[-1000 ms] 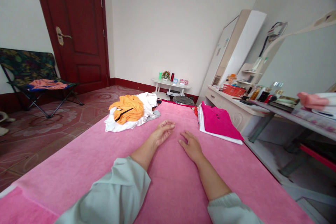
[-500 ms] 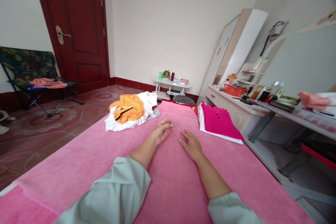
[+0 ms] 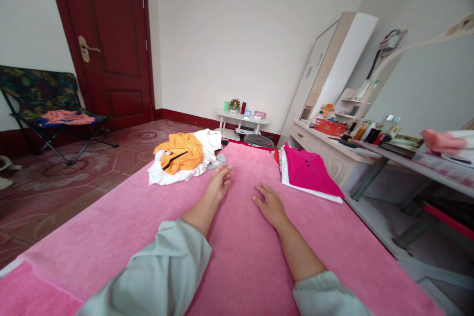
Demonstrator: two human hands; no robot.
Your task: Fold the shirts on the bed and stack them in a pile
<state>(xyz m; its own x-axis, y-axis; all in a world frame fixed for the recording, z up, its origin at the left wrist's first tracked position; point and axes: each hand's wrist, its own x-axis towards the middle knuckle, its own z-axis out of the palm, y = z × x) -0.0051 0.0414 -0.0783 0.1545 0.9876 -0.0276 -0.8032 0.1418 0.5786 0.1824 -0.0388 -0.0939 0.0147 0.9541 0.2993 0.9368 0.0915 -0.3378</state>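
Observation:
My left hand [image 3: 220,182] is turned palm inward over the pink bed cover [image 3: 244,256], its fingers loosely curled and holding nothing. Just beyond it, to the left, lies a rumpled heap of clothes: an orange garment [image 3: 183,150] with a dark stripe on top of white cloth [image 3: 207,140]. My right hand [image 3: 271,205] rests palm down on the cover with fingers spread. To its right, a folded magenta shirt [image 3: 311,170] with dark buttons lies on folded white cloth [image 3: 314,192] near the bed's edge.
A dressing table [image 3: 333,150] with a red basket [image 3: 329,127] and bottles stands along the right side. Left of the bed is a folding chair [image 3: 44,89] holding cloth, near a red door [image 3: 107,44]. A small white table [image 3: 242,118] stands at the far wall.
My left hand has moved slightly left, towards the clothes heap, and its fingers have turned and curled a little. My right hand has stayed in place.

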